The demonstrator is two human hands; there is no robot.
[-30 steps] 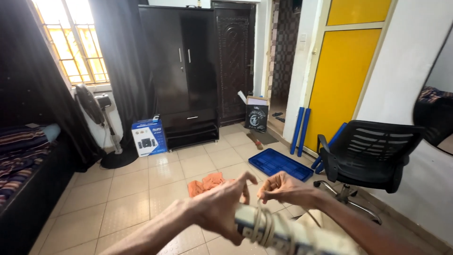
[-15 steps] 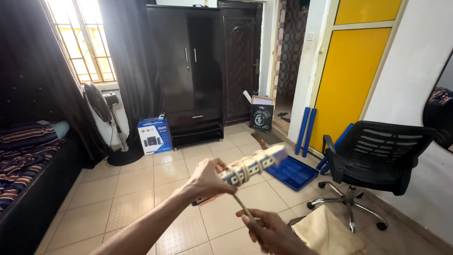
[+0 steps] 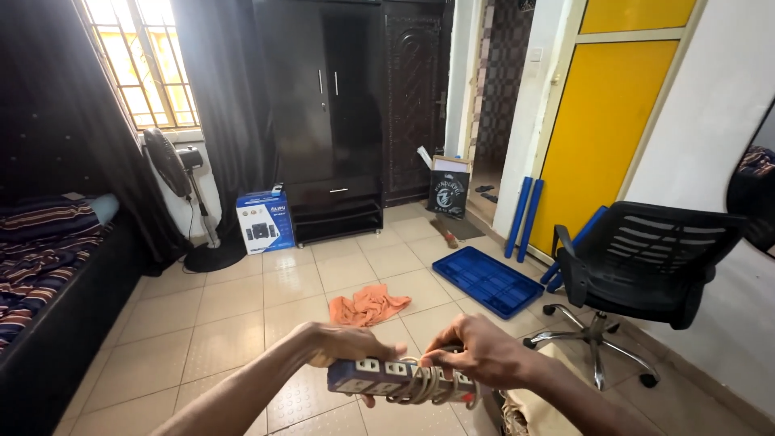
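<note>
Head view: the left hand (image 3: pixel 343 345) closes its grip on the near end of a power strip (image 3: pixel 400 378), held level low in front, above the tiled floor (image 3: pixel 234 323). The right hand (image 3: pixel 480 355) clasps the other end, over the cord (image 3: pixel 420 389) coiled round the body. The strip looks rigid, light and easy to hold by its ends; the cord looks springy and likely to slip loose unless pinned. Half a second ago the strip was raised and tilted in the left hand alone, the right hand below pulling cord. An orange cloth (image 3: pixel 367 305) lies beyond.
</note>
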